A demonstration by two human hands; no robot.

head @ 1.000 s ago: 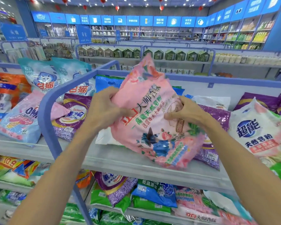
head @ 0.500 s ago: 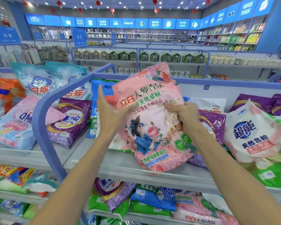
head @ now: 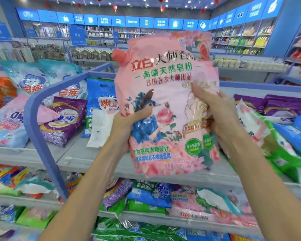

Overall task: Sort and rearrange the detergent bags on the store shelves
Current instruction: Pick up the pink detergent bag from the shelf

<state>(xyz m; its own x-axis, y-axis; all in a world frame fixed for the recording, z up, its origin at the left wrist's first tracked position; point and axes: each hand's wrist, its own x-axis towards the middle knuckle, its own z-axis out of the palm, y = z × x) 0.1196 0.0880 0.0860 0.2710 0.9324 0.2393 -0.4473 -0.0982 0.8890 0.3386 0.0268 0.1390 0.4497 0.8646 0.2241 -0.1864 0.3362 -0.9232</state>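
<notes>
The pink bag [head: 165, 80] is upright in the air, in front of the top shelf [head: 80, 157], print facing the camera. The left grip [head: 127, 124] is clamped on its edge at 9 o'clock, thumb on the front. The right grip [head: 217, 112] is clamped on the edge at 3 o'clock. The bag's top half rises above both grips toward 12, and its bottom hangs below them. A purple bag [head: 64, 119] lies on the shelf at 9 o'clock.
</notes>
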